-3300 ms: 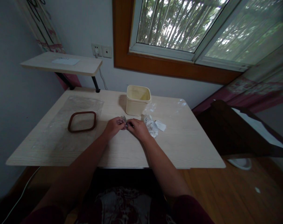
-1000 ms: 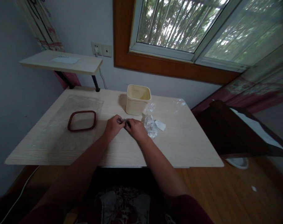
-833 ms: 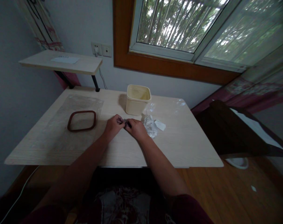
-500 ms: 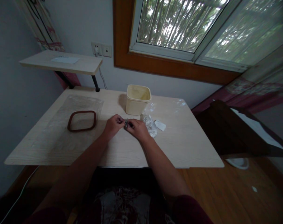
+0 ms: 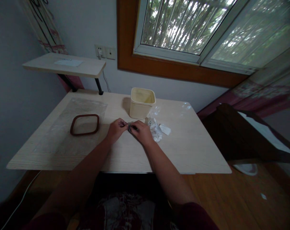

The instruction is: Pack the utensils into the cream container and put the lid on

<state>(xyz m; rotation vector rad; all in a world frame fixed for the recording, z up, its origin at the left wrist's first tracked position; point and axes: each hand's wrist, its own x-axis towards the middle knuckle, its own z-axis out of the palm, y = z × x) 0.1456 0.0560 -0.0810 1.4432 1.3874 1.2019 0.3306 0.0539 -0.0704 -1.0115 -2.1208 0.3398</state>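
Over the middle of the table, my left hand (image 5: 116, 128) and my right hand (image 5: 141, 130) meet with their fingertips pinched together. Between them is a small dark, metallic-looking piece (image 5: 129, 127), too small and too covered by fingers to name. Both hands appear closed on it. Just behind my hands stands a cream plastic bin (image 5: 140, 110). Crumpled clear plastic wrapping (image 5: 154, 130) lies right beside my right hand, with a small white card (image 5: 165, 129) next to it.
At the left, a reddish-brown rounded frame (image 5: 72, 124) rests on a clear plastic sheet (image 5: 56, 140). A raised shelf (image 5: 87, 68) carrying a paper stands at the table's back left. A dark brown piece of furniture (image 5: 242, 140) is at the right.
The view has shifted very slightly. My hands keep their pinch on the small piece, with only slight finger movement; the other things stay put.
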